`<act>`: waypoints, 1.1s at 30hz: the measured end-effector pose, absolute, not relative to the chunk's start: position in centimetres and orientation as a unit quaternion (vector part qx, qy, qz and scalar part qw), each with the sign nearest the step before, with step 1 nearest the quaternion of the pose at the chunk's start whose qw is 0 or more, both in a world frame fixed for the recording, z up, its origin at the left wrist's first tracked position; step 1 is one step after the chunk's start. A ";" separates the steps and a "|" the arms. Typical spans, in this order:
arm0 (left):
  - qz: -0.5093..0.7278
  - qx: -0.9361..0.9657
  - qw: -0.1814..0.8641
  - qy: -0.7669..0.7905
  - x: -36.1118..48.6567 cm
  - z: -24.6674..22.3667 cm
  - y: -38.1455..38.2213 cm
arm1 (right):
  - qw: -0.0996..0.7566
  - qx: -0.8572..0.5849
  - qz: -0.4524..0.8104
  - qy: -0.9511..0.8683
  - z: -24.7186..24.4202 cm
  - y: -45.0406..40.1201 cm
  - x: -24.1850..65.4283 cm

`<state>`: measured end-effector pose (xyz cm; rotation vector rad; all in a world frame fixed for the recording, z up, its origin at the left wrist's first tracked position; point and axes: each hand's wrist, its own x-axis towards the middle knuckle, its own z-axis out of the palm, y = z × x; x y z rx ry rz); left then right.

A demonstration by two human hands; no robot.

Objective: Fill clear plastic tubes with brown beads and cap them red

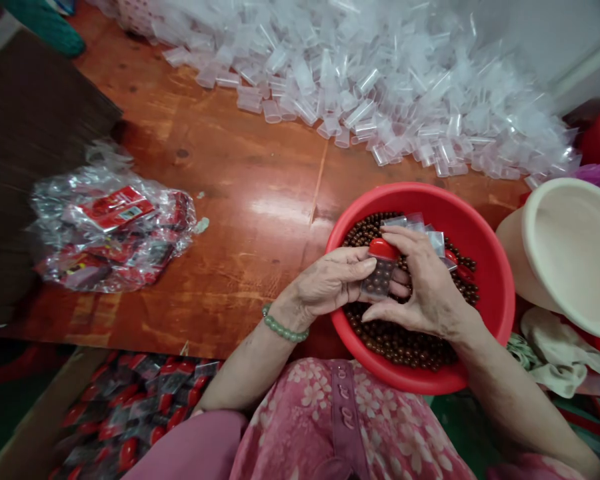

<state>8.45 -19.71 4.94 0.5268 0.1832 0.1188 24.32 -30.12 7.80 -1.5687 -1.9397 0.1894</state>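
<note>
My left hand [330, 280] holds a small clear plastic box [377, 280] with a red cap [383, 249]; dark brown balls show through its wall. The thumb lies on the near face, with fingers behind. My right hand [425, 287] curves around the box from the right, its forefinger at the cap and its thumb near the lower end. Both hands are over a red basin [495, 293] holding many brown balls [410, 350]. Several clear sleeves [415, 223] and red caps [464, 273] lie among the balls, partly hidden by my right hand.
Clear plastic sleeves [330, 87] are heaped along the back of the wooden table [250, 200]. At left sits a clear bag of red packets [117, 227]. A cream bucket [525, 260] stands right of the basin. Red-capped boxes [135, 413] lie below the table's front edge.
</note>
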 end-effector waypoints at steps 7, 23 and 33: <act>0.094 0.289 0.945 0.117 9.2 5.1 -20.2 | 0.250 -0.603 -0.087 -0.753 7.7 -29.8 23.9; 0.090 0.328 0.938 0.067 9.1 5.2 -20.9 | 0.278 -0.565 -0.171 -0.758 7.8 -30.0 24.4; 0.166 0.424 0.875 0.165 9.4 4.4 -21.6 | 0.197 -0.599 -0.126 -0.766 7.5 -29.5 23.6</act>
